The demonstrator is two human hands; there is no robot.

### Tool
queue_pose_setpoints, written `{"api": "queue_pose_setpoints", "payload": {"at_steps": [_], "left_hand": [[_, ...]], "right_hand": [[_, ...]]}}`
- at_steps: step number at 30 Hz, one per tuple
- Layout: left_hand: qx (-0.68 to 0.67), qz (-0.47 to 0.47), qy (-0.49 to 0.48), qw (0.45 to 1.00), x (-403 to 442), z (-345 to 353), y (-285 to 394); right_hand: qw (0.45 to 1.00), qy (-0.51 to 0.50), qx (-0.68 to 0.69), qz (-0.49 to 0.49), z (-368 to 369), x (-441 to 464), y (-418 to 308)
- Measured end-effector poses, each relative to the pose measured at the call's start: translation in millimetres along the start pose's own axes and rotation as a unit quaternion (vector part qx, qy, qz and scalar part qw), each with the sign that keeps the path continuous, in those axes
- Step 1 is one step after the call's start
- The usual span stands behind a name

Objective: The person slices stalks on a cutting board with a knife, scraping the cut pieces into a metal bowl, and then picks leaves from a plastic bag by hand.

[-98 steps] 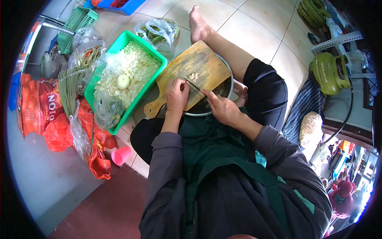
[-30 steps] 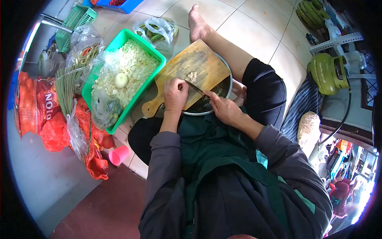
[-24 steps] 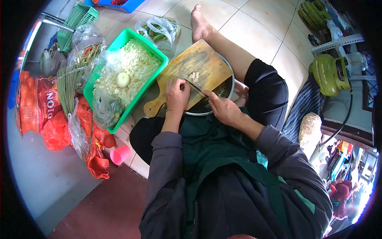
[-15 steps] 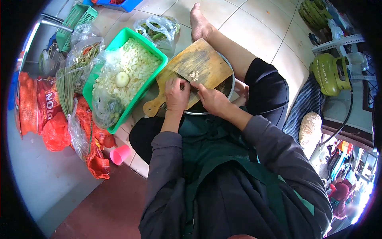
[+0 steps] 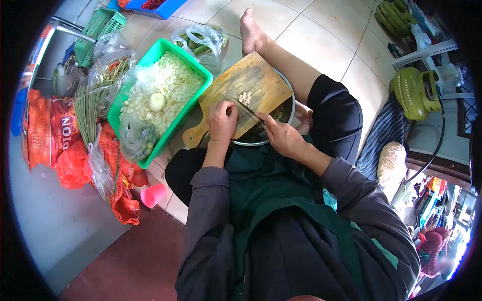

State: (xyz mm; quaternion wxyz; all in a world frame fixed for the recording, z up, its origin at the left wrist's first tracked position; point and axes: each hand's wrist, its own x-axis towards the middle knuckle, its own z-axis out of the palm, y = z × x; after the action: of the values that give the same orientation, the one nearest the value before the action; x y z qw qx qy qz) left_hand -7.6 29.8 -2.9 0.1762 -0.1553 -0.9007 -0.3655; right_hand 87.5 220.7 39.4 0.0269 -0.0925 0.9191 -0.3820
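A wooden cutting board (image 5: 251, 70) with a handle rests across a round metal-rimmed basin (image 5: 291, 113) in front of me. Small pale slices (image 5: 244, 97) lie in a little heap near its middle. My right hand (image 5: 283, 134) is closed round the handle of a knife (image 5: 247, 108), whose blade points up and left toward the slices. At the board's near left side, my left hand (image 5: 222, 120) has its fingers curled in a pinch. What they hold, if anything, is hidden.
Left of the board stands a green tub (image 5: 173, 136) of chopped white pieces, with a whole peeled onion (image 5: 156, 102) on top. Beyond are a bag of green vegetables (image 5: 202, 41) and red net sacks (image 5: 40, 130). A pink cup (image 5: 153, 195) and green gas cylinder (image 5: 415, 93) flank me.
My right hand has drawn back to the right and down with the knife, so more of the blade shows. My left hand stays at nearly the same place on the board.
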Motion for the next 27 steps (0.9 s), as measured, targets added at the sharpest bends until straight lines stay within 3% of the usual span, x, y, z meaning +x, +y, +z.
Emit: {"api": "queue_pose_setpoints", "payload": {"at_steps": [6, 16, 21, 27], "left_hand": [[-0.006, -0.008, -0.007, 1.000, -0.7, 1.9, -2.2], [-0.009, -0.007, -0.014, 1.000, 0.5, 0.0, 0.4], [-0.021, 0.008, -0.002, 1.000, -0.8, 3.7, -1.3], [-0.023, -0.001, 0.000, 1.000, -1.2, 3.4, -2.8]], "right_hand": [[0.996, -0.070, -0.018, 0.050, -4.4, 7.3, -8.0], [0.998, -0.034, -0.046, 0.015, 28.9, 32.3, 0.9], [0.997, -0.060, -0.043, 0.034, 0.4, -5.9, 6.8], [0.999, -0.024, -0.023, -0.008, 1.3, -0.2, -1.0]]}}
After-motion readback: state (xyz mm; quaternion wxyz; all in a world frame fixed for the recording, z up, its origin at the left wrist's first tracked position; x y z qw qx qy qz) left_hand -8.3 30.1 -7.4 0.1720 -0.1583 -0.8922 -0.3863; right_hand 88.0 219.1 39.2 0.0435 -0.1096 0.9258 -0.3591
